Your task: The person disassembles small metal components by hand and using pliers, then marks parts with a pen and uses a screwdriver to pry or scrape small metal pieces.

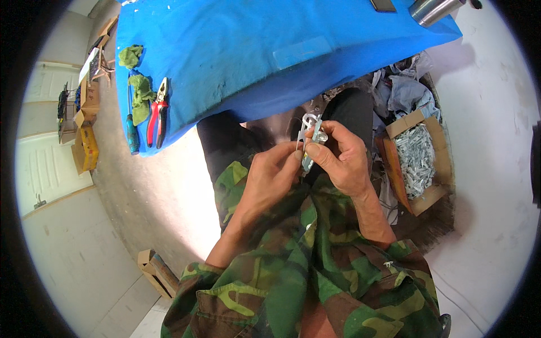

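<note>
Over my lap, my right hand [345,160] is closed on a small, narrow metal fitting [307,163] with a white looped end and a round shiny knob on its side. My left hand [274,169] meets it from the other side, thumb and forefinger pinched together at the fitting's edge. A thin, wire-like line curves up from those fingertips, too fine to name for certain. My fingers hide much of the fitting's middle.
Ahead is a blue-covered table [236,50] bearing red-handled pliers [158,112], a screwdriver [132,132], green rags [141,93] and a metal cup [434,10]. A cardboard box [445,146] of small metal pieces stands at right, beside grey plastic bags [408,93].
</note>
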Tool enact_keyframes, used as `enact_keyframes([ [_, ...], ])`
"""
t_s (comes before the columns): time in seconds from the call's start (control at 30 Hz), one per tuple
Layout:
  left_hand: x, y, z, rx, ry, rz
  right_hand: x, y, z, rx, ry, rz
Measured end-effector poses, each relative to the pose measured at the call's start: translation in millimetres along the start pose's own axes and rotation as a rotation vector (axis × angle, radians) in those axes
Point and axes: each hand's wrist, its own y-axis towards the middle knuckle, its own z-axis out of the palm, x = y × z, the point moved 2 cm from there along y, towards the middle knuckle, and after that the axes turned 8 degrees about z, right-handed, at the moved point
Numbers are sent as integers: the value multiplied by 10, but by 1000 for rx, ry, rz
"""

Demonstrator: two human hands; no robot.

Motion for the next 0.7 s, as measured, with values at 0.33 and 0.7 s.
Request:
enact_keyframes([
  [0.33, 195, 152, -136, -82, 1, -10, -119, 195, 90, -2, 52, 33],
  [0.7, 218, 164, -189, 10, -41, -24, -129, 280, 127, 74, -171, 63],
])
